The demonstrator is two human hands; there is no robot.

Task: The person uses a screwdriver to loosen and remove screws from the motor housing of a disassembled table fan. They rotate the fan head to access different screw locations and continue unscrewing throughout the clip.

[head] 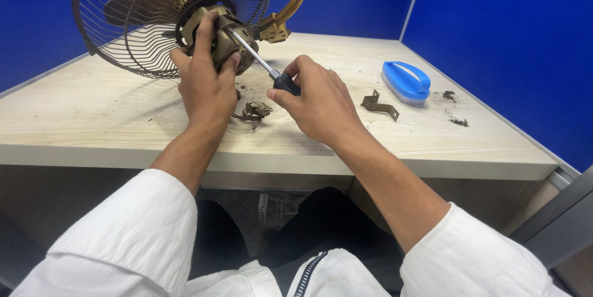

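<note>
Left hand (204, 80) is clamped around the fan motor (223, 38), fingers curled over its top and thumb on the near side, holding the whole fan tilted above the table (92, 124). The motor sits right in that grip, brown and grimy, with the wire fan guard (133, 25) spreading out up and to the left of the hand and a blade (139, 8) visible inside it. A curved brown bracket (290, 6) sticks out beyond the motor, up and to the right of the left hand. Right hand (318, 102) is closed on the dark handle of a screwdriver (265, 65); the metal shaft runs up and left from that hand, tip meeting the motor just beside the left fingers. The hands are near each other, not touching. Between them, lower down on the table, lies a small tangled brown clump of debris (254, 110), with dust specks around it. Just right of the right hand lies a bent metal clip (378, 105), flat on the table. Further right of that, a blue scrub brush (405, 82) sits bristles down, well apart from both hands. More dirt crumbs (454, 108) lie beyond the brush. White sleeves on both arms.
</note>
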